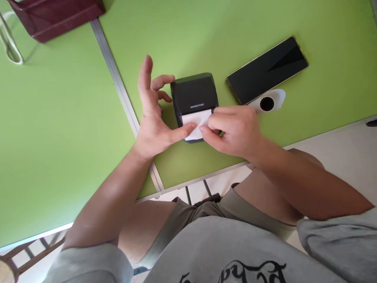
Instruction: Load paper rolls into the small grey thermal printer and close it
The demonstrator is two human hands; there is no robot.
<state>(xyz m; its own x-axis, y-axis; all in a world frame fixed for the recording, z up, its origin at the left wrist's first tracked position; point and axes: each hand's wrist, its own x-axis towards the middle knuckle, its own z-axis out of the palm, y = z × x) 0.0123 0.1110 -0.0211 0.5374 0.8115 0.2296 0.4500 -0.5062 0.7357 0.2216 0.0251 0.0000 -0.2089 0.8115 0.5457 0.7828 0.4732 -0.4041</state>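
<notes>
A small black label printer [194,92] sits on the green table, with a white paper label [196,117] lying over its near part. Stretched along the printer's left side is my left hand [154,114], its fingers spread. Its thumb rests on the paper, and one fingertip touches the printer's far left corner. My right hand [235,127] is closed in a pinch at the right edge of the paper, thumb and curled index finger together. The fingers partly hide that edge of the paper and the printer's near right corner.
Right of the printer lies a black-screened phone [268,70]. Beside the phone is a small white roll with a dark round end [267,103]. A dark red box [59,17] and a white looped cord [11,45] are at the far left. A metal seam [116,80] crosses the table.
</notes>
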